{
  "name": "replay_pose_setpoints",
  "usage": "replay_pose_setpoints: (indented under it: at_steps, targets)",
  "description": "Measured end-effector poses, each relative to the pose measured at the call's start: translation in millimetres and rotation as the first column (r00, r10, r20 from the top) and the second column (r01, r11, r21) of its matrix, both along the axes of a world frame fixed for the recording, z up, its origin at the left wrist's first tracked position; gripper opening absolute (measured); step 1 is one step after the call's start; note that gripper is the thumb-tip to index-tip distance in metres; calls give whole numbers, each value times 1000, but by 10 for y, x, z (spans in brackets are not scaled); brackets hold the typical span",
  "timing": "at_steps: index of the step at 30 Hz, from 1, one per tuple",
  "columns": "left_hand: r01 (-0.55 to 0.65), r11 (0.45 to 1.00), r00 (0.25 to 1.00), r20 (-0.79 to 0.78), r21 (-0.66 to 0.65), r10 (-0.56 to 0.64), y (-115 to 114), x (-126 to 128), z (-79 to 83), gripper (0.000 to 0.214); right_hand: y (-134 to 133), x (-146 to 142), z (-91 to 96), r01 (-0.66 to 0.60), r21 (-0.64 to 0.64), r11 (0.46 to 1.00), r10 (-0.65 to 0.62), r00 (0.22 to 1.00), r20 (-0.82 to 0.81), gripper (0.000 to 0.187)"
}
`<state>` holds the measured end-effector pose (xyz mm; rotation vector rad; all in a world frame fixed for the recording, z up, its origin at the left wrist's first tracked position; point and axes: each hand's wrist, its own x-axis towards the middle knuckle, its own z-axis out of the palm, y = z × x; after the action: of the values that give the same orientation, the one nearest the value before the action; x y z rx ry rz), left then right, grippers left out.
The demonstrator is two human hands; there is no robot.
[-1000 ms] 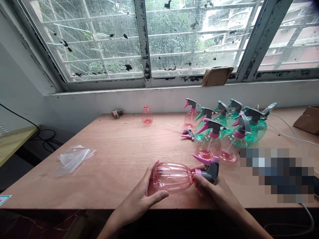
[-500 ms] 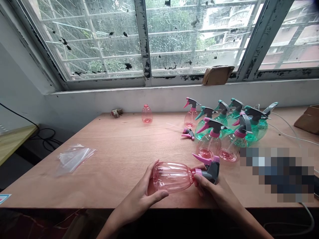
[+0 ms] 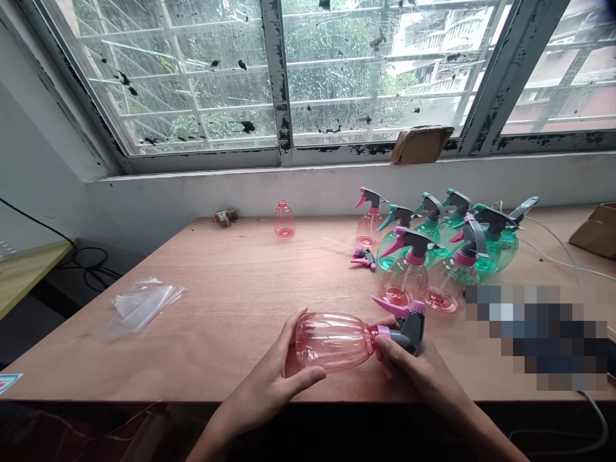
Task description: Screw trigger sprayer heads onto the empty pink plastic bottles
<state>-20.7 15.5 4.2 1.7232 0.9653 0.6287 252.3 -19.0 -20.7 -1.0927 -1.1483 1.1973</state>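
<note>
The left hand (image 3: 269, 388) is cradling the belly of a clear pink ribbed plastic spray bottle (image 3: 332, 342) from below, its fingers curling up around the far side. The right hand (image 3: 409, 369) is closing around the neck, just behind a grey-and-pink trigger sprayer head (image 3: 410, 335). Both hands are grasping the bottle, which is lying sideways between them above the light wooden counter (image 3: 231, 282). This split hold appears to be steadying the body while the right hand controls the head end. A pink trigger lever (image 3: 389, 308) is angling out just beyond the right hand.

Farther beyond the right hand, upright pink plastic spray bottles (image 3: 403, 279) and teal plastic spray bottles (image 3: 495, 250) are crowding together, apparently grouped to keep them out of the working space in front of the hands. A loose pink-and-grey sprayer head (image 3: 363, 258) is lying on the counter beside them. Well beyond the left hand, a headless clear pink plastic bottle (image 3: 283, 221) is standing alone, while a crumpled clear plastic bag (image 3: 144, 308) is lying flat to the left. A pixelated patch (image 3: 534, 337) is hiding whatever is lying to the right of the right hand.
</note>
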Motion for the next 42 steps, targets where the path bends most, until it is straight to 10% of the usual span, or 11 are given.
replay_pose_setpoints:
  at_steps: [42]
  targets:
    - [-9, 1000, 1000, -13, 2, 9, -16, 40, 67, 85, 4, 32, 5, -22, 16, 1000, 21, 999, 43, 37]
